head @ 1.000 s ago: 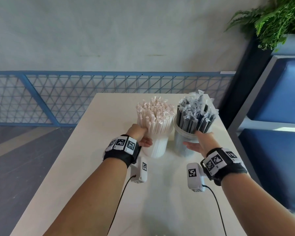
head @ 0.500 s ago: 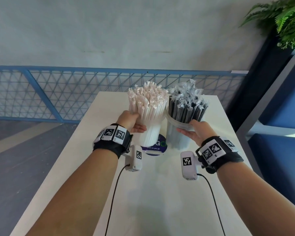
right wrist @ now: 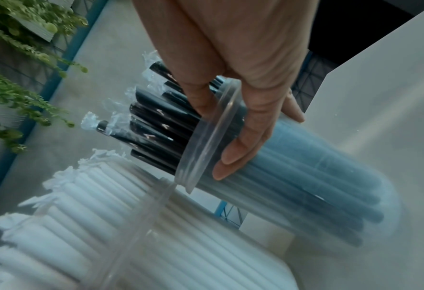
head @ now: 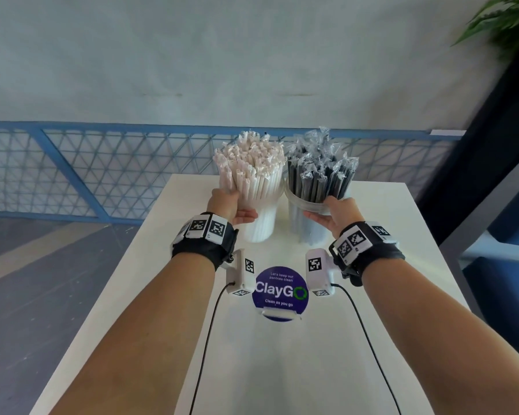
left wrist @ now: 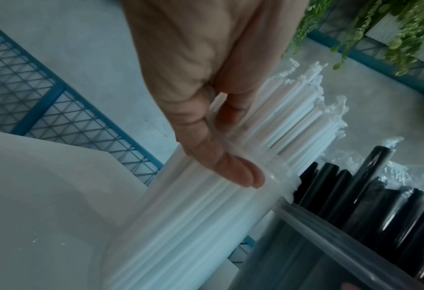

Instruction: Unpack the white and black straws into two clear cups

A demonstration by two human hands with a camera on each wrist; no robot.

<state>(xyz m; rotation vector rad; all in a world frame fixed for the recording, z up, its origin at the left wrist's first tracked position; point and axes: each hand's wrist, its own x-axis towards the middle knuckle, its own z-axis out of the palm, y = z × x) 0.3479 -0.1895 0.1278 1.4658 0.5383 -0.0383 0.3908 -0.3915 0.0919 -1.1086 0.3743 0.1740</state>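
Two clear cups stand side by side near the far end of the white table [head: 282, 369]. The left cup [head: 261, 226] is packed with paper-wrapped white straws [head: 249, 166]. My left hand [head: 237, 209] grips it just under the rim, fingers [left wrist: 220, 162] curled round the wall [left wrist: 193, 215]. The right cup [head: 309, 232] holds plastic-wrapped black straws [head: 321, 178]. My right hand [head: 331, 212] grips that cup [right wrist: 305, 176], fingers [right wrist: 243, 137] wrapped below its rim [right wrist: 205, 137]. I cannot tell if the cups rest on the table or hover just above it.
A round purple ClayGo sign [head: 280, 290] stands on the table between my wrists, nearer than the cups. A blue mesh railing [head: 102, 163] runs behind the table's far edge. A dark planter with a fern [head: 504, 22] and blue benches [head: 507, 283] lie to the right.
Both hands have carried the two cups away from me toward the table's far end. The purple sign, hidden behind them before, now shows in front of them.
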